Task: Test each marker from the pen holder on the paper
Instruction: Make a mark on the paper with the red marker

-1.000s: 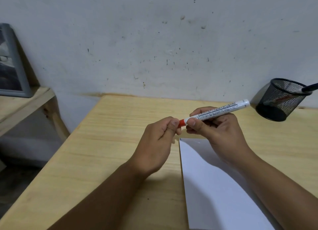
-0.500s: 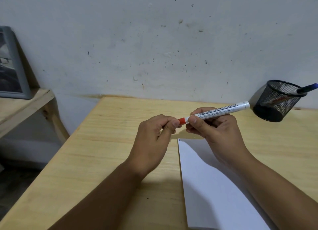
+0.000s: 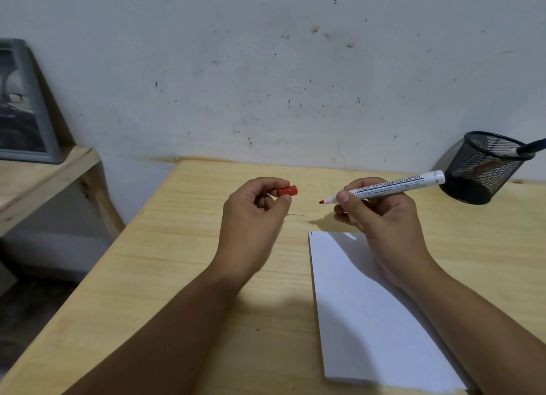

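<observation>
My right hand grips a white marker with its red tip bare and pointing left, held above the far edge of the white paper. My left hand pinches the marker's red cap between thumb and fingers, a short gap away from the tip. A tiny blue mark sits at the paper's far left corner. The black mesh pen holder stands at the back right with a dark-capped marker leaning out of it.
The wooden table meets a white wall at the back. Its left edge drops to the floor. A lower wooden shelf at the left carries a grey framed object.
The red cap has come off the marker. My left hand has drawn it away to the left, and the red tip now shows. My right hand has kept hold of the barrel.
</observation>
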